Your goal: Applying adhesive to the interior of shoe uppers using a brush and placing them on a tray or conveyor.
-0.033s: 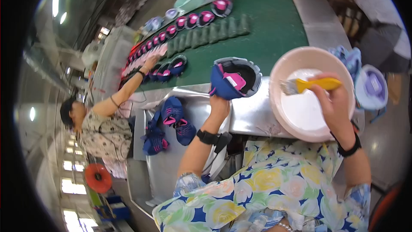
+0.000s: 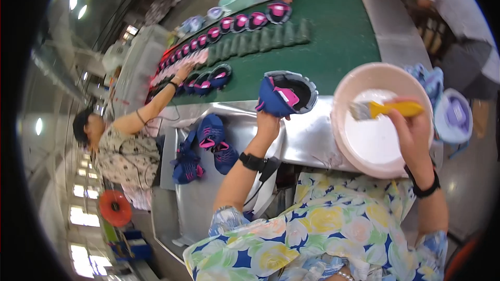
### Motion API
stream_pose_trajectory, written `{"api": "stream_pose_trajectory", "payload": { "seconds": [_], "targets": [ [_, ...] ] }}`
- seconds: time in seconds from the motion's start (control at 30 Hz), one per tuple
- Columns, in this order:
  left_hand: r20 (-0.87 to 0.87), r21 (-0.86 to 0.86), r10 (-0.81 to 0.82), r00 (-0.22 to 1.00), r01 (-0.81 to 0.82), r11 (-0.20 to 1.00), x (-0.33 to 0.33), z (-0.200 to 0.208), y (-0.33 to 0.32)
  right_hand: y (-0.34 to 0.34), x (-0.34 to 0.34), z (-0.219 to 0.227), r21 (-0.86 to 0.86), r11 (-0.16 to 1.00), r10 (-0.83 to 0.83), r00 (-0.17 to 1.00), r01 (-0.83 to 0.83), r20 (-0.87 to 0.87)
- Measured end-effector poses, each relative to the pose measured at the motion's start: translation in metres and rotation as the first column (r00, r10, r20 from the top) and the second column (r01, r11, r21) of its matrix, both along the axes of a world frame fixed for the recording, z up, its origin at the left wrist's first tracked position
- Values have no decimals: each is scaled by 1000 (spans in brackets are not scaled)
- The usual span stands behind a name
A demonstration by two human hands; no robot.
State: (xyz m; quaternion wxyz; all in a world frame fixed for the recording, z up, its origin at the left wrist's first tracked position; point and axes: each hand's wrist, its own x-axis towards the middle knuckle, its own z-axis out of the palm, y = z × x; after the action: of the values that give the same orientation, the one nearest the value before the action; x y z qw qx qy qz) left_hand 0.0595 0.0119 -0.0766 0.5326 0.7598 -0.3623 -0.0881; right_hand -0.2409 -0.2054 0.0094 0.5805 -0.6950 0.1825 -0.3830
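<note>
Pinches brush [image 2: 384,109] in right hand [image 2: 414,131] over basin [image 2: 339,125], pointing it left toward the shoe [image 2: 274,99] gripped in left hand [image 2: 267,125]

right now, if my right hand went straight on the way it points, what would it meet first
Probably the far side of the basin; depth is unclear, so the right hand might clear it.

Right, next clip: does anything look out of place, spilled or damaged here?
No clear spill or damage: the right hand holds the yellow-handled brush over the pink bowl. Only the loose navy shoes in the metal tray look untidy, lying at mixed angles, unlike the neat pink-and-black row on the green surface.
</note>
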Motion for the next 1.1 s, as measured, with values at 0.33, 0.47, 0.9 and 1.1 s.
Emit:
{"api": "stream_pose_trajectory", "payload": {
  "seconds": [0.33, 0.47, 0.9, 1.1],
  "targets": [
    [-742, -299, 103, 662, -465, 833, 180, -60, 9, 2, -5, -4, 140, 990, 39, 976, -8, -216],
    [-614, -425, 185, 767, -518, 742, 267, -71, 20, 3, 14, -7, 170, 985, 76, 960, -30, -270],
    [218, 643, 524, 823, -525, 557, 199, -16, 251, -69, 14, -47, 87, 995, 77, 888, -42, -454],
    [368, 683, 390, 844, -530, 502, 167, -6, 233, -50, 74, -55, -134, 961, 144, 850, -243, -507]
  ]
}}
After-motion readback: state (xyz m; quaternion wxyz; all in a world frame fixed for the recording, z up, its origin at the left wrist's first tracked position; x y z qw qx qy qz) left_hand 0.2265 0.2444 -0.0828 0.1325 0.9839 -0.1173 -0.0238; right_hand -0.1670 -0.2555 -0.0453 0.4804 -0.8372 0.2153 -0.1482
